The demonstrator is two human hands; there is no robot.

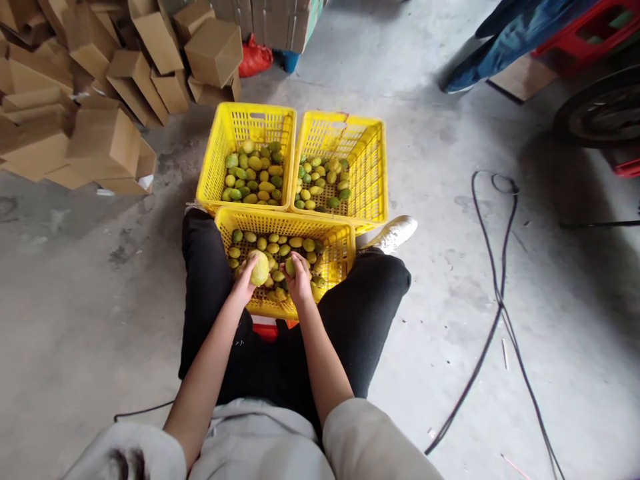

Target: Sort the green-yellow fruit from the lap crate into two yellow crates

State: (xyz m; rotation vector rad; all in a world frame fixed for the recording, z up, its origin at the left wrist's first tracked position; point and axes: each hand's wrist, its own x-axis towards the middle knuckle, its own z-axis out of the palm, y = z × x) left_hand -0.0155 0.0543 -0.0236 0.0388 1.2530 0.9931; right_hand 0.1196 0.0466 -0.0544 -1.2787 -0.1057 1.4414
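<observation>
Over the near yellow crate [341,257], my left hand [244,281] is closed around a large yellow lemon [259,269]. A smaller, greener lemon [290,268] sits in my right hand [301,283], partly covered by the fingers. The two hands are a short way apart and do not touch. Beneath them, several yellow and green lemons [296,242] lie in the near crate, which stands between my legs.
Two more yellow crates, a left one [212,155] and a right one [371,175], hold lemons beyond the near crate. Cardboard boxes [107,143] pile up at the far left. A black cable [499,300] lies on the floor at right. A person's leg [505,50] shows behind it.
</observation>
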